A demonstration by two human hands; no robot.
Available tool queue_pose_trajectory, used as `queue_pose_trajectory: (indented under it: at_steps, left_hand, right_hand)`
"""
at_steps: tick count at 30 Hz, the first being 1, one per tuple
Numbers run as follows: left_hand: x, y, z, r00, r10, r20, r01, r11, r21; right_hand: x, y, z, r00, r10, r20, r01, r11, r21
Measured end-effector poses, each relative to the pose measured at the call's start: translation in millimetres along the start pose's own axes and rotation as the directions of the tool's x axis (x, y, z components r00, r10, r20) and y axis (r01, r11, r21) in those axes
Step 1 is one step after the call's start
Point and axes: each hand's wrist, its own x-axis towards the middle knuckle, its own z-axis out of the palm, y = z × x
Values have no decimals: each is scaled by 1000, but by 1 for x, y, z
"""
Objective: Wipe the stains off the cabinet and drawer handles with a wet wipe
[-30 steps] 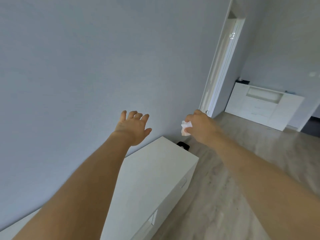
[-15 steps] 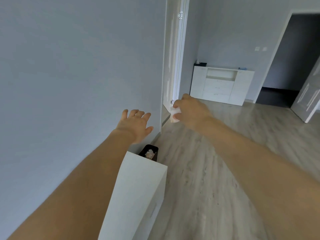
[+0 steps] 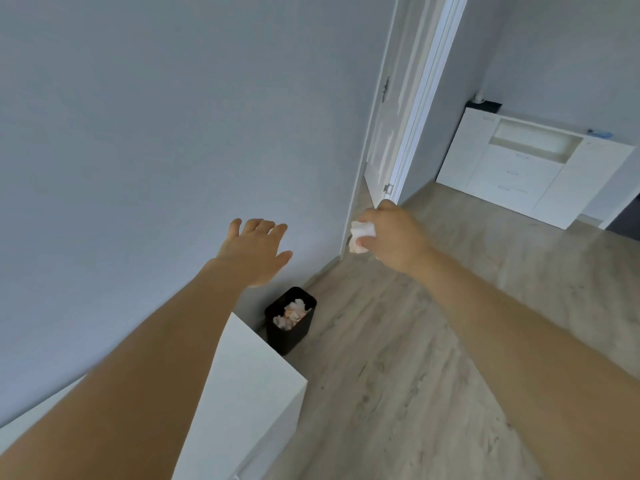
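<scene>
My right hand (image 3: 394, 235) grips a crumpled white wet wipe (image 3: 362, 236) with faint pink marks, held in the air above the floor near the door frame. My left hand (image 3: 256, 252) is stretched out beside it, fingers straight and spread, holding nothing, in front of the grey wall. A white cabinet (image 3: 242, 403) stands below my left arm against the wall; its handles are out of sight. A second white cabinet (image 3: 512, 168) with drawers and small handles stands far back on the right.
A black waste bin (image 3: 291, 320) holding several crumpled wipes stands on the floor between the near cabinet and the wall corner. A white door (image 3: 391, 109) stands ajar behind my right hand. Wood-look floor (image 3: 398, 358) stretches to the right.
The view has swung and dipped, bringing the waste bin fully into sight beyond the near cabinet. Both hands keep their pose, the right still holding the wipe.
</scene>
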Motion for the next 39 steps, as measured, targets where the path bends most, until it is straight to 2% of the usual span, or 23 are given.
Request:
queue_pose_trajectory:
  at_steps: [5,8,14,18,22,27,32,36,38,39]
  left_hand:
    - [91,-17,58,994,-102,42,103,994,-37]
    - [140,-27,98,980,-134,146,146,986,-75]
    - [221,-40,177,945,-169,280,200,976,-85]
    - [255,-43,255,913,-207,351,257,961,-100]
    - [281,-41,347,855,-254,452,321,944,-76]
    - [318,-28,451,779,-327,535,406,913,-34]
    - [326,-8,529,749,-314,583,361,932,38]
    - [317,-1,558,696,-335,635,371,925,80]
    - [313,0,563,694,-353,627,393,916,81]
    - [310,0,561,672,-365,644,395,912,105]
  right_hand:
    - [106,29,65,992,-118,32,118,993,3]
    - [163,48,108,980,-172,96,170,985,33]
    - [258,86,194,955,-202,217,179,976,122]
    - [316,105,282,930,-190,314,149,977,151]
    - [358,121,388,863,-260,434,211,965,158]
    - [384,151,517,798,-366,478,356,927,115]
    - [389,169,631,735,-479,480,448,874,186]
    - [376,169,680,626,-530,572,556,818,150]
    - [377,174,684,632,-532,563,547,821,161]
    - [376,174,681,630,-529,569,542,824,165]
